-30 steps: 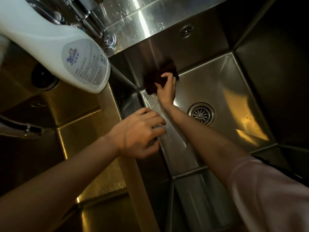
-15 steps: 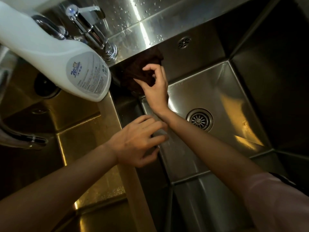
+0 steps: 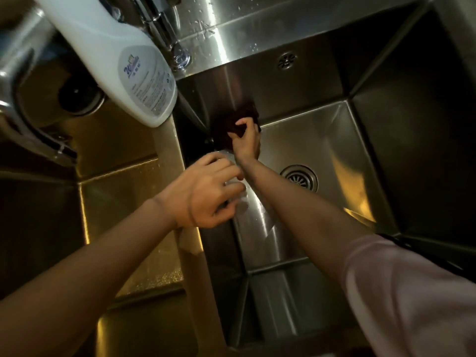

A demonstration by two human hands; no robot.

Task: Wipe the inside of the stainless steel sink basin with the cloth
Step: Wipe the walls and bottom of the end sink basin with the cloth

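View from the head camera into a stainless steel sink basin (image 3: 322, 140), with places given relative to its drain strainer (image 3: 298, 178). Up and to the left of the drain, the right hand (image 3: 246, 140) pinches a dark cloth (image 3: 231, 122) between thumb and curled fingers and holds it against the back wall where that wall meets the floor, close to the left corner. The left hand (image 3: 206, 194), nearer the viewer and left of the drain, rests loosely curled with fingers close together on the divider rim (image 3: 167, 148); it grips nothing that can be seen. Judged from this position, the corner and the lower back wall are the step in hand: good practice would be to flatten the cloth under the fingers rather than bunch it, press into the seam, and draw overlapping strokes toward the drain so that residue collects there. The floor, right wall and near wall probably remain to be covered. Above and well left of the drain, a white bottle (image 3: 116, 55) leans over the divider; its oval label (image 3: 144, 81) carries a blue logo and rows of small print, all too blurred to read. An overflow grille (image 3: 286, 61) sits high on the back wall, beside the faucet base (image 3: 180, 60).
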